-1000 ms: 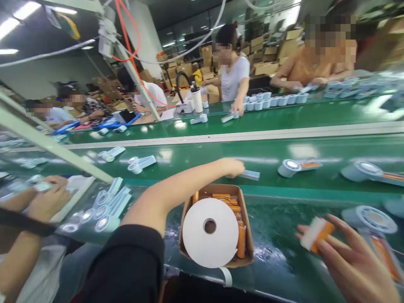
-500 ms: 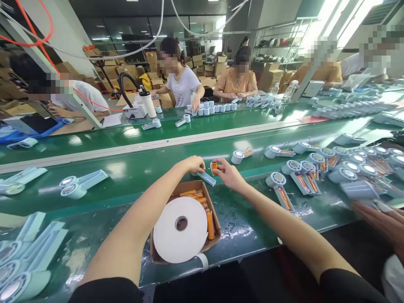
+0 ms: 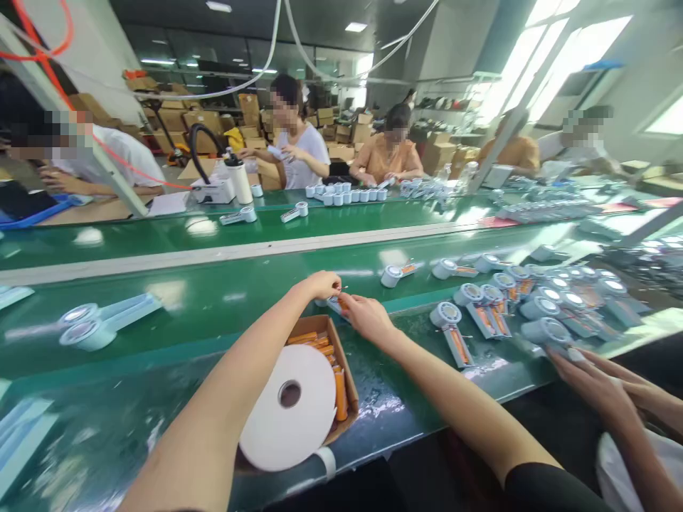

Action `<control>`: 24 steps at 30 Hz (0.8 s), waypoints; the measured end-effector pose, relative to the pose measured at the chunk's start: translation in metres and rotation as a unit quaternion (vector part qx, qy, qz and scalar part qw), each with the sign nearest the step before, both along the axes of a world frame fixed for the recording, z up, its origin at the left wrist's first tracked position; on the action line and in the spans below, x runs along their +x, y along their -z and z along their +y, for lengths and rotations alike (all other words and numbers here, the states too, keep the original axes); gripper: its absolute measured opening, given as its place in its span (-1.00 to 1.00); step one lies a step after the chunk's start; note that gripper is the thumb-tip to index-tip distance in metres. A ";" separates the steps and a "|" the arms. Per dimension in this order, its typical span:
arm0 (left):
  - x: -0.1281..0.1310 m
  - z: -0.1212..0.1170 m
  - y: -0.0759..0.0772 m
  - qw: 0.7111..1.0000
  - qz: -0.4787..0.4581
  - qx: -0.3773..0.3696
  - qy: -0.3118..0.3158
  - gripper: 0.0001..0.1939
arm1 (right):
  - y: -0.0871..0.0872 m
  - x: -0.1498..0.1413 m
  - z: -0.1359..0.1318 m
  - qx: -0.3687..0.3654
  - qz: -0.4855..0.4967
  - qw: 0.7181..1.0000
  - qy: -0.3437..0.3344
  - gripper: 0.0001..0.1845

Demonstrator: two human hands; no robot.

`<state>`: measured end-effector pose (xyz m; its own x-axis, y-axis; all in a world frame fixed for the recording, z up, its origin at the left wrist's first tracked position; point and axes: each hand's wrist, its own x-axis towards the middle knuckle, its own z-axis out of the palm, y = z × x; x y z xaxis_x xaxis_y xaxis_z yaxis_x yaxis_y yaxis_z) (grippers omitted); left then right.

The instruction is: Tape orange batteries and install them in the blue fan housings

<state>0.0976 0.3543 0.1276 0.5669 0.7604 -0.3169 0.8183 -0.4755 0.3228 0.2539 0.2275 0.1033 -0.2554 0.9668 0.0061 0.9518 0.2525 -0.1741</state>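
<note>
Right hand (image 3: 368, 318) pinches an orange piece (image 3: 343, 301) at the mid-frame blue casing (image 3: 334, 305), which slants down-right from the left hand (image 3: 323, 285), its grip unclear.

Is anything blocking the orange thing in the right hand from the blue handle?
Nothing visible: the right hand has the orange piece right at the blue handle. The box sits nearer the person.

Brought the orange cell (image 3: 346, 301) in the right hand (image 3: 368, 317) across to the pale blue housing (image 3: 333, 304), close beside the left hand (image 3: 323, 285).
</note>
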 end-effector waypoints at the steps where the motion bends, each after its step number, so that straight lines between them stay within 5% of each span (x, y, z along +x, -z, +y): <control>1: 0.002 0.001 -0.002 1.000 -0.004 0.007 0.004 -0.65 | -0.004 -0.003 0.000 -0.010 -0.021 1.000 0.006 -0.48; 5: 0.004 0.008 -0.002 0.999 -0.032 0.043 0.001 -0.88 | -0.010 -0.016 0.008 -0.017 -0.053 0.998 0.025 -0.50; 15: 0.015 0.011 0.009 0.996 -0.048 0.069 -0.041 -0.88 | -0.002 -0.017 0.027 -0.021 -0.027 0.999 0.028 -0.54; 20: 0.020 -0.002 0.004 0.994 -0.042 0.087 -0.058 -0.91 | 0.002 -0.004 0.027 -0.022 0.039 0.998 0.034 -0.63; 24: 0.012 -0.020 -0.010 0.990 -0.038 0.107 -0.082 -0.80 | 0.014 0.011 0.026 -0.010 0.114 0.991 0.066 -0.50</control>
